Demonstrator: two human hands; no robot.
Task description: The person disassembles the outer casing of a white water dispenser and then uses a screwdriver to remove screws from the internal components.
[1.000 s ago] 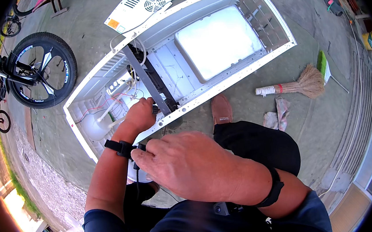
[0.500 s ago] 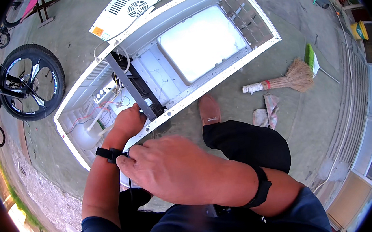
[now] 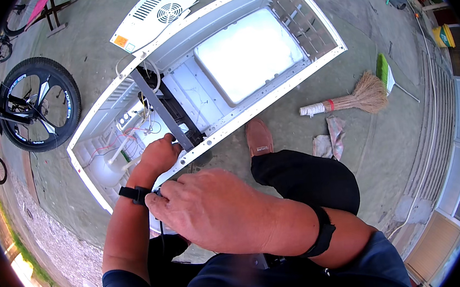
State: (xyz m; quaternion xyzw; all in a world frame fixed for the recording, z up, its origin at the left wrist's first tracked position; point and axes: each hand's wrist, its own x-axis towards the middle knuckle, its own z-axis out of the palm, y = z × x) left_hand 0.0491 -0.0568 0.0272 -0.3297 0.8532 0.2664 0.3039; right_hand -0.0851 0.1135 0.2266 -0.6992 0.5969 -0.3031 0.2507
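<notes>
A long white appliance housing (image 3: 268, 85) lies open on the ground, with a dark metal crossbar (image 3: 155, 103) across its inside. My left hand (image 3: 160, 154) reaches over its near rim, fingers curled beside the lower end of the crossbar; what they grip is hidden. Coloured wires (image 3: 130, 131) run through the left compartment next to that hand. My right hand (image 3: 200, 209) is closed just above my left wrist, which wears a black strap (image 3: 135, 194). Its palm and whatever it holds are out of sight; a thin black cord (image 3: 162, 237) hangs below it.
Beyond the housing lies a vented white panel (image 3: 155, 12). On the right are a straw hand broom (image 3: 357, 97), a green dustpan (image 3: 383, 70) and a crumpled cloth (image 3: 330, 139). A bicycle wheel (image 3: 40, 104) stands at the left. My shoe (image 3: 259, 137) is beside the near rim.
</notes>
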